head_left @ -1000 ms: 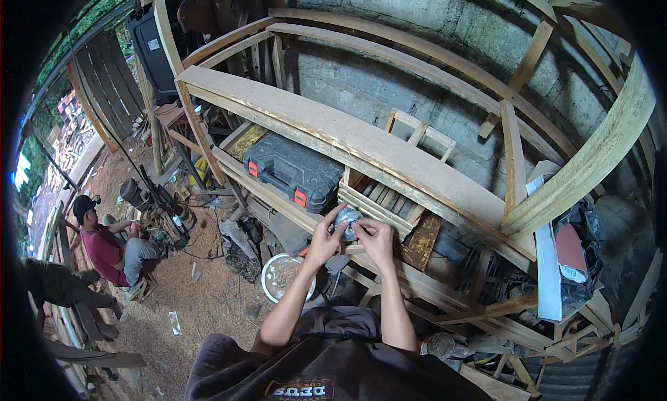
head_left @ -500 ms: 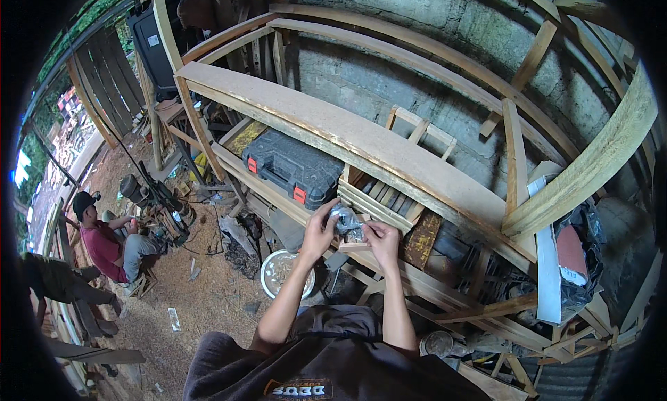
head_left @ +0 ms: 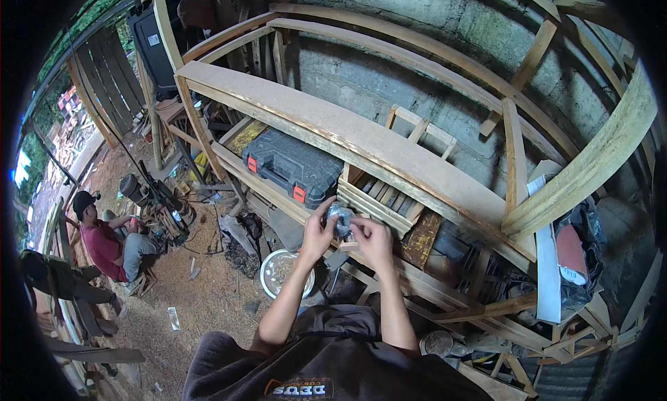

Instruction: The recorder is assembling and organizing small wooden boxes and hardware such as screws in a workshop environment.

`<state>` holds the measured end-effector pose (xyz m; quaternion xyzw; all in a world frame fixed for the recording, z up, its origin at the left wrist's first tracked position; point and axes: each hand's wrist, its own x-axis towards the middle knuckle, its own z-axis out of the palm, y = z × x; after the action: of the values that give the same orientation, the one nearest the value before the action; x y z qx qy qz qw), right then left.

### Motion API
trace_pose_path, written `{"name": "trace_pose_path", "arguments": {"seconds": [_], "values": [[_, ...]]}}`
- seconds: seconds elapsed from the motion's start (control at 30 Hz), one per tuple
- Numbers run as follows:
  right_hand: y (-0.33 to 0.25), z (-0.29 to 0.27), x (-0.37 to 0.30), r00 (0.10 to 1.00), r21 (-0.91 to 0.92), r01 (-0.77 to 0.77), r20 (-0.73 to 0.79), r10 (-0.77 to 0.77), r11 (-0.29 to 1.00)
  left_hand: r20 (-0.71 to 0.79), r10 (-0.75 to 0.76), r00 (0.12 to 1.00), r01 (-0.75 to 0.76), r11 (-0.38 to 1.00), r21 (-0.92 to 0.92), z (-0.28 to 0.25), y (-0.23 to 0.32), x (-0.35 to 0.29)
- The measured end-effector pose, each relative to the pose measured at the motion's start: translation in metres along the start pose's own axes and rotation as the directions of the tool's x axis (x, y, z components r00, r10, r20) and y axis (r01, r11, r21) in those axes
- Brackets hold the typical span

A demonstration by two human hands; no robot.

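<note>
A small clear plastic bag (head_left: 341, 220), crumpled, is held between my two hands above the workbench. Its contents are too small to make out. My left hand (head_left: 318, 235) grips the bag's left side with bent fingers. On the other side, my right hand (head_left: 373, 241) pinches its right edge. Just under the bag lies a small wooden box (head_left: 349, 247), mostly hidden by my hands and the bag. Close behind stands a slatted wooden crate (head_left: 372, 208). To the left of the crate sits a black toolbox (head_left: 295, 166) with red latches.
A long wooden beam (head_left: 333, 140) runs across the bench behind my hands. Below my left forearm is a white basin (head_left: 272, 279) on the sawdust-covered floor. A person in a red shirt (head_left: 104, 242) sits low at the left. A thick plank (head_left: 590, 165) slants at the right.
My right hand has shifted slightly left, closer to my left hand. The plastic bag is bunched tighter and covers more of the small wooden box.
</note>
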<state>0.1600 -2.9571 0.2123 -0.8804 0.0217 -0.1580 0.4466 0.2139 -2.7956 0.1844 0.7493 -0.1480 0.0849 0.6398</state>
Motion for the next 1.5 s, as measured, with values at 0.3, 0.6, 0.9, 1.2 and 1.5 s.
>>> {"name": "trace_pose_path", "arguments": {"seconds": [0.3,0.6,0.9,1.2,1.5], "values": [[-0.009,0.027,0.007,0.991,-0.016,-0.129,0.036,0.129,0.992,-0.102,0.031,0.994,-0.037,0.998,-0.052,0.002,-0.009,-0.007],[0.015,0.036,0.015,0.986,0.145,-0.162,0.063,0.154,0.976,0.016,-0.053,0.998,0.054,0.998,-0.045,0.0,-0.011,-0.006],[0.029,0.04,0.014,0.992,0.237,-0.128,0.014,0.129,0.963,0.038,-0.056,0.998,0.059,0.995,-0.082,0.002,-0.014,-0.004],[0.032,0.031,0.012,0.991,0.326,-0.132,0.012,0.136,0.936,-0.071,-0.07,0.995,0.061,0.99,-0.124,0.004,-0.019,-0.002],[0.042,0.015,0.009,0.97,0.486,-0.196,-0.031,0.241,0.852,-0.171,-0.109,0.979,0.093,0.991,-0.102,0.0,-0.024,-0.002]]}}
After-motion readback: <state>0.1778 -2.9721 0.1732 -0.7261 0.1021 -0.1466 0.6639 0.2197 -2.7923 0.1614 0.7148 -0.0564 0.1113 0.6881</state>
